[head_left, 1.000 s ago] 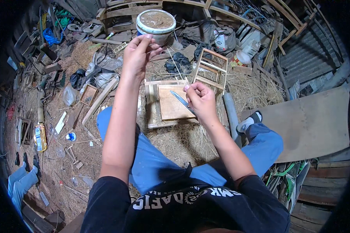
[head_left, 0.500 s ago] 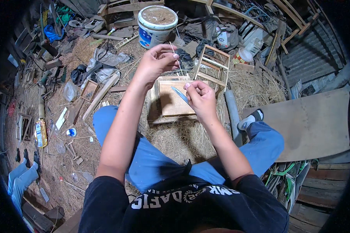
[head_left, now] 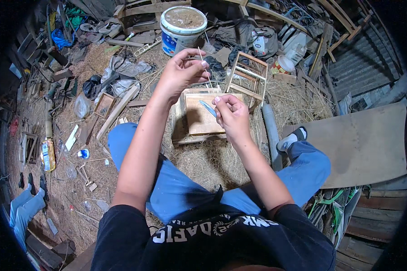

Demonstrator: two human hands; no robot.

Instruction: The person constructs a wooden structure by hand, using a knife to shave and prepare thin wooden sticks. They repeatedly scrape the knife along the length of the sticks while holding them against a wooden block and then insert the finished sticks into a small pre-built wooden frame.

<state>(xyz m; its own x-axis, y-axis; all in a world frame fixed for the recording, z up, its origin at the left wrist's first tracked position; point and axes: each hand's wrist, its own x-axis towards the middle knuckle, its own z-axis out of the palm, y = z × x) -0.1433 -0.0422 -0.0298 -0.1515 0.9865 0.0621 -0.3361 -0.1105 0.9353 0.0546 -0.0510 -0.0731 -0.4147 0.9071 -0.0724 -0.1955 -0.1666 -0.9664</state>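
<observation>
My left hand [head_left: 183,74] is closed in a pinch on a thin pale stick [head_left: 199,53], held upright above the work area. My right hand [head_left: 234,117] grips a silver knife [head_left: 206,106], its blade angled up-left, and its thumb and forefinger are at the stick's lower end. Below both hands a light wooden board [head_left: 197,126] lies on a larger wooden platform [head_left: 181,137] between my legs. A small slatted wooden frame [head_left: 244,94] leans just behind the board on the right.
A white-and-blue bucket [head_left: 169,40] with a dirty top stands behind. A grey pipe [head_left: 271,131] and a large flat panel [head_left: 352,149] are at the right. Straw, scrap wood and bags cover the ground. Another person's legs [head_left: 25,207] show at lower left.
Since a second ago my left hand has moved down and to the right, nearer my right hand, with the stick showing upright. Over the last half second both hands have barely moved.
</observation>
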